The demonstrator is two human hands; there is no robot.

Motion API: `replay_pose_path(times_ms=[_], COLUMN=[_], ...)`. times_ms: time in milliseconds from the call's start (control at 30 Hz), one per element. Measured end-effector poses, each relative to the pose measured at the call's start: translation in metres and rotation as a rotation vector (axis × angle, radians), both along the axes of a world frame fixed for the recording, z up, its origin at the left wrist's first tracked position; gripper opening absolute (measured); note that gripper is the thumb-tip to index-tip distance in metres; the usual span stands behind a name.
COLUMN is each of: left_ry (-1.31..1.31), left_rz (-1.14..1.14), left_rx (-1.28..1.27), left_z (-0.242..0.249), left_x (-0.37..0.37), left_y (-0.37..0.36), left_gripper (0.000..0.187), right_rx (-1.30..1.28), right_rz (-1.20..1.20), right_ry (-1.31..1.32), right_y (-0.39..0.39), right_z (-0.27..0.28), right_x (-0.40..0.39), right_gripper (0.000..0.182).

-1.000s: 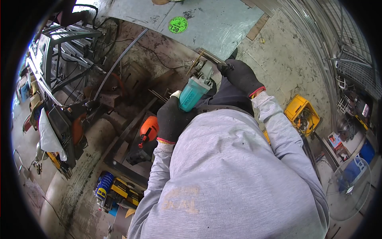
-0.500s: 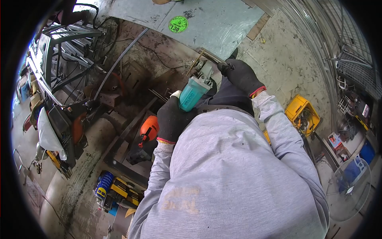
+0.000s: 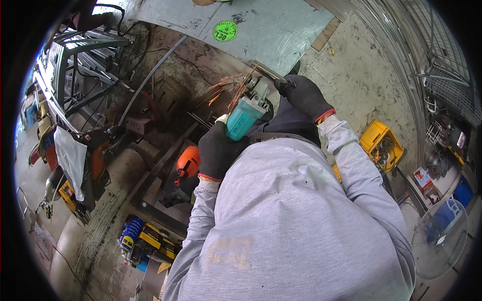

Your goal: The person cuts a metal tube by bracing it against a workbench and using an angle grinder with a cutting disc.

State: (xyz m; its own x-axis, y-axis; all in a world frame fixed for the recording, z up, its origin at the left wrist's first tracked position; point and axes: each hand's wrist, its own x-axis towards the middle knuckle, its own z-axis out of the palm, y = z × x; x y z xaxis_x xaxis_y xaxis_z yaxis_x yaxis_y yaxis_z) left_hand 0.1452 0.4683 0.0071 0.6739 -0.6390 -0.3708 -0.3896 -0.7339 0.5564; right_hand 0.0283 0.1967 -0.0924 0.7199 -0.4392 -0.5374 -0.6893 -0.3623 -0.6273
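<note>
My left hand (image 3: 219, 150), in a black glove with a red-and-yellow cuff, is wrapped around the rear of a teal angle grinder (image 3: 243, 119). The grinder's metal head points up and away, and its disc (image 3: 244, 83) shows edge-on. Orange sparks (image 3: 221, 91) spray leftward from the disc. A thin metal bar (image 3: 267, 71) lies close by the grinder head, where exact contact is hard to see. At the bar's near end, my gloved right hand (image 3: 305, 98) is closed on it. An orange rounded object with a black strap (image 3: 189, 161) is just left of my left wrist.
A grey sheet (image 3: 271, 30) with a green round sticker lies ahead. Metal stock (image 3: 88, 50) is stacked at left. A yellow crate (image 3: 381, 145) stands at right. A blue spray can (image 3: 131, 231) and yellow-black tool (image 3: 158, 241) sit lower left. A cable (image 3: 150, 78) crosses the floor.
Sparks now fly left from the grinder's disc, where none showed before. The white plastic sheet at left has shifted slightly. Both hands stay in about the same place.
</note>
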Motion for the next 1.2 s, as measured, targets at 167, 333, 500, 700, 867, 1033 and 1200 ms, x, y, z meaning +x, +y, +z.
replay_pose_path(times_ms=[167, 333, 500, 700, 867, 1033, 1200], left_ry=[-0.008, -0.013, -0.014, 0.059, 0.061, 0.095, 0.027], left_rz=[-0.009, -0.026, -0.026, 0.019, 0.019, 0.054, -0.001], left_rx=[0.005, 0.09, 0.112, 0.084, 0.179, 0.214, 0.251], left_z=[0.001, 0.004, 0.004, 0.015, 0.015, 0.009, 0.009], left_x=[0.001, 0.002, 0.002, 0.0, -0.001, -0.005, -0.006], left_y=[-0.001, -0.003, -0.005, -0.01, -0.011, -0.007, -0.008], left_gripper=[0.062, 0.064, 0.065, 0.064, 0.064, 0.064, 0.061], right_rx=[-0.023, 0.021, 0.013, 0.026, 0.015, 0.006, 0.001], right_rz=[0.0, -0.012, 0.006, -0.006, 0.013, 0.003, 0.013], right_ry=[-0.012, -0.041, -0.018, 0.004, -0.004, -0.007, 0.015], right_y=[0.0, 0.0, 0.0, 0.0, 0.0, 0.0, 0.001], right_z=[-0.007, -0.007, -0.001, -0.003, 0.004, -0.003, -0.004], right_x=[-0.003, -0.005, -0.001, -0.002, 0.0, -0.001, -0.001], right_gripper=[0.065, 0.069, 0.067, 0.062, 0.06, 0.061, 0.06])
